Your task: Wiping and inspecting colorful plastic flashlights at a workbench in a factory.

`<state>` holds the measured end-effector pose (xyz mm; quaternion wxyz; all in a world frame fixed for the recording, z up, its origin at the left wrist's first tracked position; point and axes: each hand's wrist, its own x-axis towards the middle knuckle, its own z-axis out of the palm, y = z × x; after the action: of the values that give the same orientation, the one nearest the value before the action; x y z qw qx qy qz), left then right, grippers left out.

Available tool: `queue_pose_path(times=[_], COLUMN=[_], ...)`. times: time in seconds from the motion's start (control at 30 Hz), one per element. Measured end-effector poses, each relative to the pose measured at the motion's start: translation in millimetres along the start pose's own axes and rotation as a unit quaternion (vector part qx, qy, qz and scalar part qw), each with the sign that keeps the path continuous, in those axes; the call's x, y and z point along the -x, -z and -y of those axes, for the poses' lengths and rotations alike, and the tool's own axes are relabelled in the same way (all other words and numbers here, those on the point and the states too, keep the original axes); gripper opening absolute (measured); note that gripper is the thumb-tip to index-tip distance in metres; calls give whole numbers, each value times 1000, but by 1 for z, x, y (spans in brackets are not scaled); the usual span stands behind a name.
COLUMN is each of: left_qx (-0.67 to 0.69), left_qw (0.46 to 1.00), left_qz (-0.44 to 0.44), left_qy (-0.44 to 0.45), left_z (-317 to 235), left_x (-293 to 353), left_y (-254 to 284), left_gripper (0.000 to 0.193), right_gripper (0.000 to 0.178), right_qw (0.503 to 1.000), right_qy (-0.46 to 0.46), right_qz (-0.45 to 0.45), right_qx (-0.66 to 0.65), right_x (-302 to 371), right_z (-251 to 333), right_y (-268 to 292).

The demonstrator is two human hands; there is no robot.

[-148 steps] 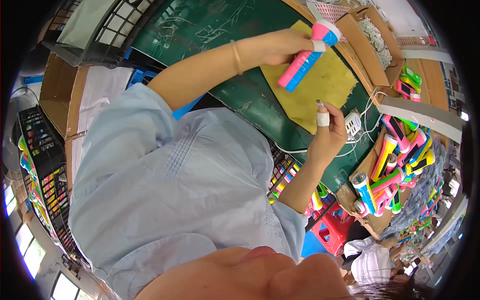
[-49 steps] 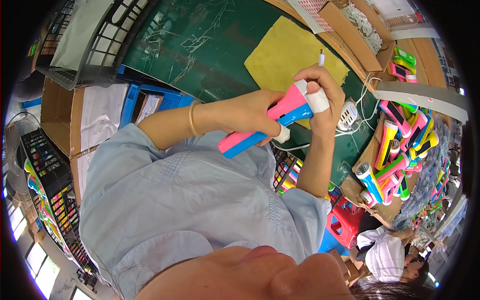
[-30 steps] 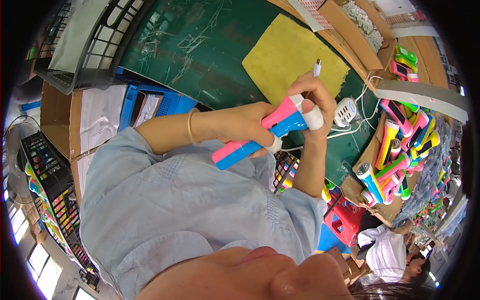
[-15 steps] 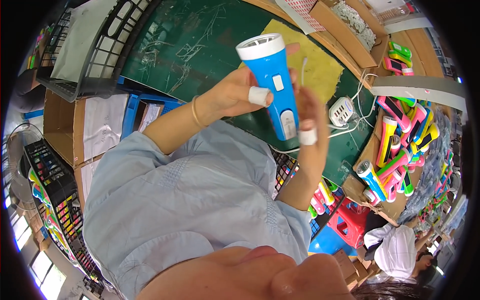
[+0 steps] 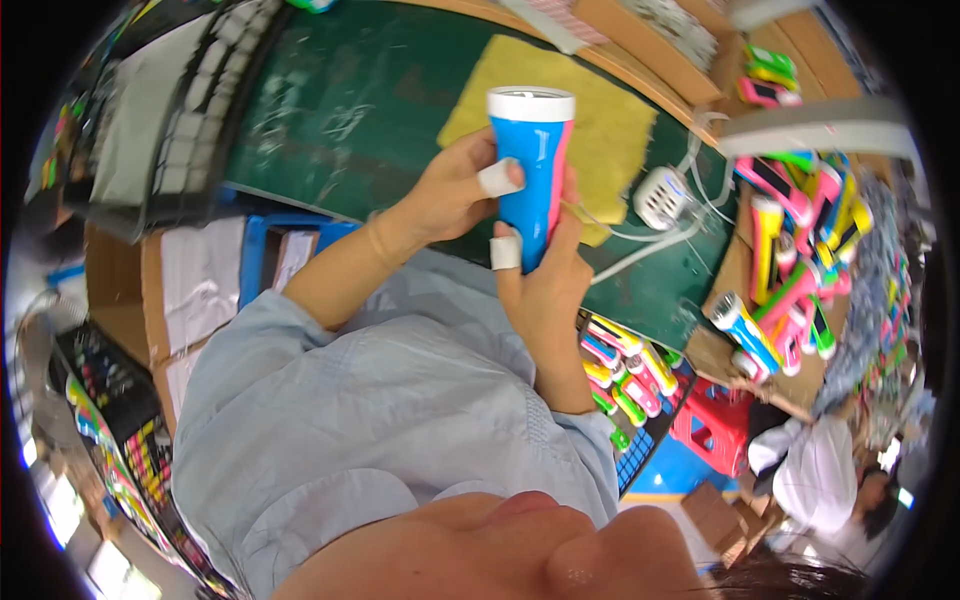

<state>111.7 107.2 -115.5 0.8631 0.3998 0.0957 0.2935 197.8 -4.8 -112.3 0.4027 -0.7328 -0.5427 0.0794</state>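
A blue flashlight with a white head and a pink strip along one side stands nearly upright between my hands, above the green table. Around its left side, my left hand is closed, the white-taped thumb pressed on the blue body. My right hand grips the lower end from the right, its taped thumb on the body. The fingers behind the flashlight are partly hidden. A thin pale cable meets the right-hand side of the flashlight. Behind it lies a yellow cloth.
A white multi-port charger with cables sits right of the cloth. Colourful flashlights are heaped in a cardboard box at the right; more fill a crate below the table edge. A black crate stands at the left. Another person is at lower right.
The flashlight has turned about its length, so its white switch no longer shows and a pink strip does. My right hand has moved in to grip its lower end.
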Motion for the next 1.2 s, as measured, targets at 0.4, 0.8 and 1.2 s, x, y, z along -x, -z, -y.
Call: queue_pose_path(times=[0.4, 0.8, 1.2], left_qx=[-185, -467, -884], left_qw=[972, 865, 441], left_qz=[88, -180, -88], left_qy=[115, -42, -129], left_z=[10, -3, 26], left_x=[-16, 28, 85], left_y=[-10, 30, 77], left_gripper=[40, 23, 31], right_gripper=[48, 69, 61], right_qw=[931, 864, 815], right_qy=[12, 74, 94], right_qz=[-82, 3, -14], right_qx=[354, 498, 572], right_x=[47, -36, -161], right_z=[-149, -232, -339], right_y=[192, 218, 269])
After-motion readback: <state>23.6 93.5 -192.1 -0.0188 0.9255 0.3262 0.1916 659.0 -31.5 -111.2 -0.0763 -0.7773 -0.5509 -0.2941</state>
